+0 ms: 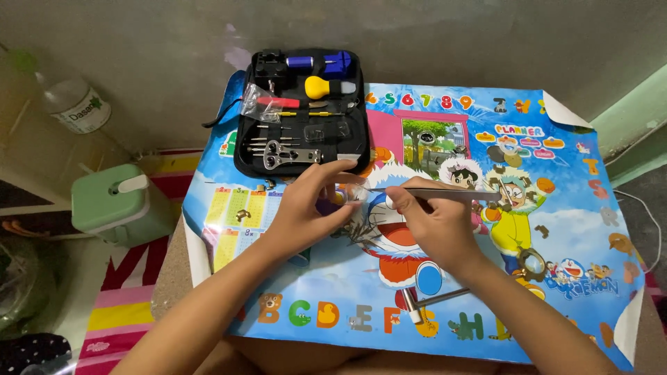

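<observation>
My left hand (306, 205) pinches a small clear round part (345, 196) over a colourful cartoon poster mat (556, 229). My right hand (434, 222) grips metal tweezers (445, 194), whose tips point left and reach the small part between my left fingers. Both hands meet near the middle of the mat, just below the open black tool case (302, 111).
The tool case holds a yellow-handled tool (319, 87), blue tools, small screwdrivers and a metal wrench (288, 156). A small hammer (434, 302) lies on the mat near me. Tiny metal parts are scattered on the mat. A green lidded box (118, 201) and a plastic bottle (73, 104) stand left.
</observation>
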